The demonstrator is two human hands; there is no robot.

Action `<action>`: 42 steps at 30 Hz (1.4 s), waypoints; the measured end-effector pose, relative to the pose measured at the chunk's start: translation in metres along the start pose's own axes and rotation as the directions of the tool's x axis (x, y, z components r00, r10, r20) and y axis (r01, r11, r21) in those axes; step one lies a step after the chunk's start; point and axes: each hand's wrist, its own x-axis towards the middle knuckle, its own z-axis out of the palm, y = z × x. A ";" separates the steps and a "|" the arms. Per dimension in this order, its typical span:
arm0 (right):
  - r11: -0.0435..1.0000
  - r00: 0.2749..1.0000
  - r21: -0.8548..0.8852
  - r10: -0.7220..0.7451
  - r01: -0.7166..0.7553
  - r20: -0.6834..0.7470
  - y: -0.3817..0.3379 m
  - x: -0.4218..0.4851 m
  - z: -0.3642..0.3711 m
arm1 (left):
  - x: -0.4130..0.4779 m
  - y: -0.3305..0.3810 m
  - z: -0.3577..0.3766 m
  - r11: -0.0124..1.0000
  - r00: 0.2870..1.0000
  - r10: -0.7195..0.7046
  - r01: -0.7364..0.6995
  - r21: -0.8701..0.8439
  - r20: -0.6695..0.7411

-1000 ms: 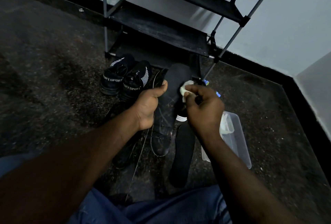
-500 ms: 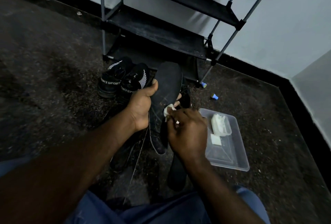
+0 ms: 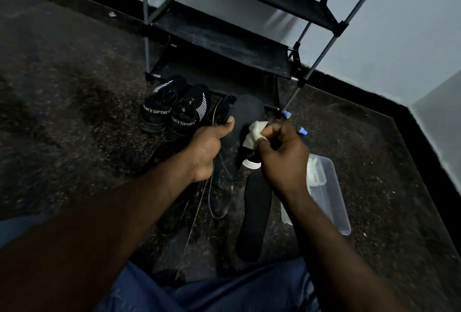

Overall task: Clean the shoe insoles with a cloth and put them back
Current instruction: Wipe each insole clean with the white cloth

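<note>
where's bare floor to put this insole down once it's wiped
Widest bare floor lies left of the sport shoes. A smaller patch lies right of the clear tray, up to the black skirting. The rack shelf looks bare too. Crowded: the middle, where dark shoes and the second insole lie under the held insole and cloth.

On the floor I can read white "SPORT SPORT" across the heel band of one black sneaker (image 3: 156,112). The neighbouring sneaker (image 3: 185,122) beside it shows "ORT SPORT".
</note>
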 end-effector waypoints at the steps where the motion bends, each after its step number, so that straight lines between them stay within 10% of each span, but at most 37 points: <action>1: 0.997 0.998 -0.051 -0.055 0.055 0.001 -0.002 0.005 0.000 | 0.000 -0.001 0.001 1.000 1.000 0.005 -0.005 0.011 -0.003; 7: 0.869 0.952 -0.390 -0.271 0.305 0.142 0.000 0.013 0.009 | -0.003 0.001 0.001 1.000 1.000 -0.010 0.010 0.024 0.008; 16: 0.952 0.989 -0.267 -0.138 0.146 0.050 -0.001 0.011 0.017 | 0.000 -0.003 -0.001 0.999 1.000 -0.016 0.016 0.032 0.007; 26: 0.875 0.908 -0.256 -0.371 0.412 0.193 -0.006 -0.018 0.029 | 0.000 0.003 -0.001 0.994 0.998 -0.056 0.058 -0.090 0.025; 33: 0.965 0.986 -0.225 -0.155 0.136 -0.068 0.005 0.005 0.014 | 0.000 0.004 0.002 0.990 0.996 -0.047 0.057 -0.130 0.080; 42: 0.940 0.963 -0.209 -0.268 0.269 0.033 -0.019 -0.019 0.041 | 0.005 -0.007 0.000 0.986 0.994 -0.057 0.070 -0.148 0.091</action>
